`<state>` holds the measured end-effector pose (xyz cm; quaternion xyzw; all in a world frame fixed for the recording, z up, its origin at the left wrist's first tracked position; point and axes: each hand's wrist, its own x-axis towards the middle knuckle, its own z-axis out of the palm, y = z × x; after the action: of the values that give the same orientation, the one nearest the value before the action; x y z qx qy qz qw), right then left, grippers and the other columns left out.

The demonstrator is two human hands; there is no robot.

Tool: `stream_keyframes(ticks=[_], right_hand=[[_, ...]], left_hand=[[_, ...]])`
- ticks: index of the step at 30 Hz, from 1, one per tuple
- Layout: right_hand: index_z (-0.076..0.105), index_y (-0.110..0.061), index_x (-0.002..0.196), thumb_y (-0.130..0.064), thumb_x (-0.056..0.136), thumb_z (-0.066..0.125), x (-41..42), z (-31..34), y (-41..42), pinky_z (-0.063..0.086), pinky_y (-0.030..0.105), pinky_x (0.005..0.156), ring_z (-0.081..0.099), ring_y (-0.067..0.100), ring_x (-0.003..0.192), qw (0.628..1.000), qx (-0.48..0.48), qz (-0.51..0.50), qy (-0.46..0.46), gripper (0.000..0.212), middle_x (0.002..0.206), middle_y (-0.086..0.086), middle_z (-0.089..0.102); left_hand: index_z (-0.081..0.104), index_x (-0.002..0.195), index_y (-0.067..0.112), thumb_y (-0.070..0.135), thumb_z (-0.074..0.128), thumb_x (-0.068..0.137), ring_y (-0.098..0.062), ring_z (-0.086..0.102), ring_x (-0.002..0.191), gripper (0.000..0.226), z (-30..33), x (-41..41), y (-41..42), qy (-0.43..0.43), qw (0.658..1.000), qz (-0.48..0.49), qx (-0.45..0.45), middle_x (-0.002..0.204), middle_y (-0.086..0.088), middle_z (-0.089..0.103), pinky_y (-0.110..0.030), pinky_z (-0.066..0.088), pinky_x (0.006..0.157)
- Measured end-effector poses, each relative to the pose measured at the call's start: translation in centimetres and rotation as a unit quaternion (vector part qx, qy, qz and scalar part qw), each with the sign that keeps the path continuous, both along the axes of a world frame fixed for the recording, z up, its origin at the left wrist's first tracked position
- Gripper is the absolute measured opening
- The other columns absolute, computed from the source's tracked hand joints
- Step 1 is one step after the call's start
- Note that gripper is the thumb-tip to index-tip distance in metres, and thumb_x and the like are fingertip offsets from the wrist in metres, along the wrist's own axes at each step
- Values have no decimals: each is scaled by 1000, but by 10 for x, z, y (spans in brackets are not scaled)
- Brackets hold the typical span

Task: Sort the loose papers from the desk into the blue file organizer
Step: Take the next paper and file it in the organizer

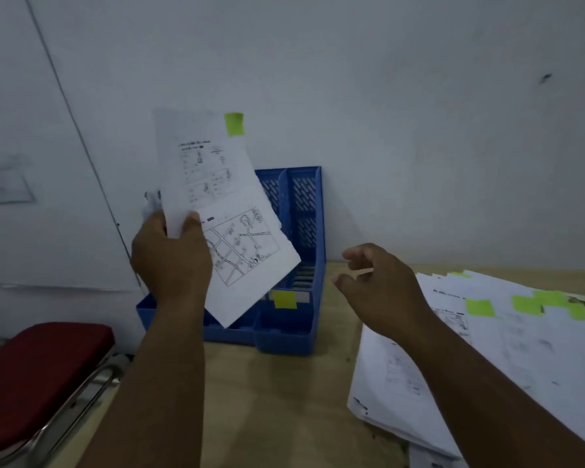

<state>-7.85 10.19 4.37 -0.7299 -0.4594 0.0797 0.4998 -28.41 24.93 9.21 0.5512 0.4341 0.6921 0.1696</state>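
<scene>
In front of the blue file organizer (289, 251):
Left hand (169, 255): grips a printed sheet (217, 204), raised over it.
Right hand (379, 285): fingers loosely spread, holding nothing, right of it.
Loose papers (507, 349): on the table (250, 400), right of it.

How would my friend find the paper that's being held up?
Start at the blue file organizer against the white wall. In front of it the left hand grips one sheet upright in the air. Unlike the papers in the pile on the desk, it shows a street map drawing and has a green sticky note at its top corner.
</scene>
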Motion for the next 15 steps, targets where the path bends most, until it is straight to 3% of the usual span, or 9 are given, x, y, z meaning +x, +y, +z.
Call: stream_keyframes(ticks=[4, 8, 11, 15], right_hand=[[59, -31, 124, -37, 90, 71, -13, 6, 24, 41, 14, 75, 58, 7, 103, 999, 2, 18, -28, 36, 115, -13, 61], [61, -30, 122, -36, 90, 71, -24, 9, 40, 43, 21, 85, 58, 7, 104, 999, 3, 24, -33, 34, 116, -12, 61], [61, -27, 125, -34, 91, 71, -32, 9, 47, 42, 21, 85, 57, 6, 104, 999, 1, 30, -39, 36, 118, -12, 61], [61, -28, 126, -34, 91, 71, -36, 5, 52, 43, 20, 84, 56, 4, 101, 999, -2, 31, -33, 37, 118, -14, 60]], left_hand=[[62, 89, 11, 25, 64, 97, -15, 60, 82, 17, 10, -14, 20, 8, 998, 65, 3, 91, 4, 63, -15, 42, 63], [67, 96, 8, 25, 60, 98, -13, 56, 80, 18, 13, -16, 35, 6, 993, 116, 32, 95, -3, 70, -19, 42, 68], [69, 100, 6, 24, 59, 99, -20, 63, 78, 20, 8, -14, 45, 25, 987, 137, 75, 95, -9, 74, -16, 39, 67], [71, 104, 8, 25, 57, 101, -25, 71, 80, 22, -2, -11, 62, 50, 983, 123, 129, 93, -8, 75, -26, 53, 68]])
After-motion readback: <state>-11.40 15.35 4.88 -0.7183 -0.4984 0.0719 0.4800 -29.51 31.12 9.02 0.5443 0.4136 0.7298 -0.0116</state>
